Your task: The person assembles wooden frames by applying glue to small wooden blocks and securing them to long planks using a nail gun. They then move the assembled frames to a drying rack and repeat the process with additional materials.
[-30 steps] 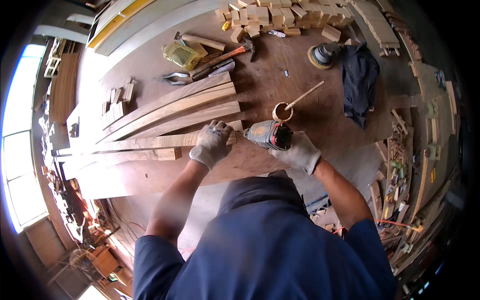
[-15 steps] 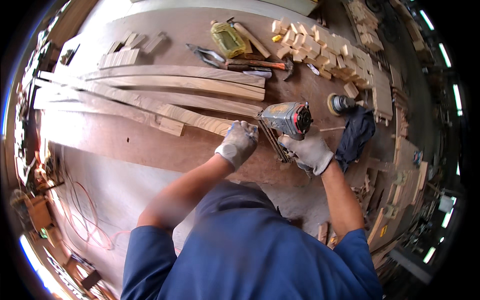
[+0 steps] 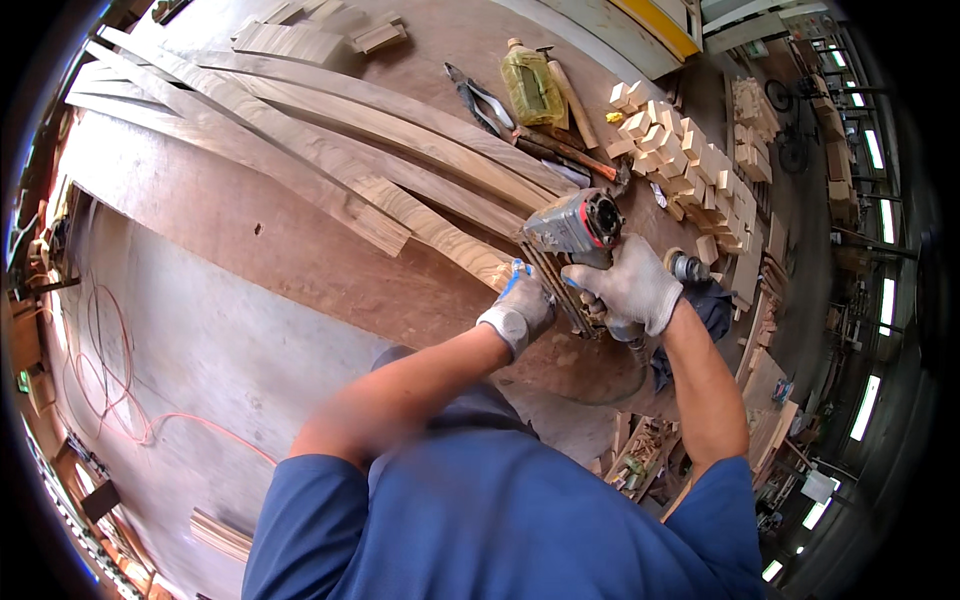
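My right hand (image 3: 640,285), in a pale work glove, is wrapped round the handle of a grey nail gun (image 3: 562,230) with a red ring at its top end. The gun's long magazine slants down toward me beside my left hand (image 3: 522,308), also gloved. Closed fingers of that left hand grip the near end of a long wooden strip (image 3: 405,208); the fingertips are partly hidden. Under this strip lies a short wood block end (image 3: 385,232). Further long strips (image 3: 440,150) fan out on the brown worktable (image 3: 210,220).
Beyond the strips lie pliers (image 3: 478,100), a yellowish bottle (image 3: 532,88) and a hammer (image 3: 580,155). Stacked wood blocks (image 3: 690,160) stand at the right, near a round sander (image 3: 688,268) and dark cloth (image 3: 710,308). A red hose (image 3: 215,422) trails over the floor at left.
My view has turned, so the table and strips now slant more steeply. Both hands and the nail gun remain close together, near the end of the strip.
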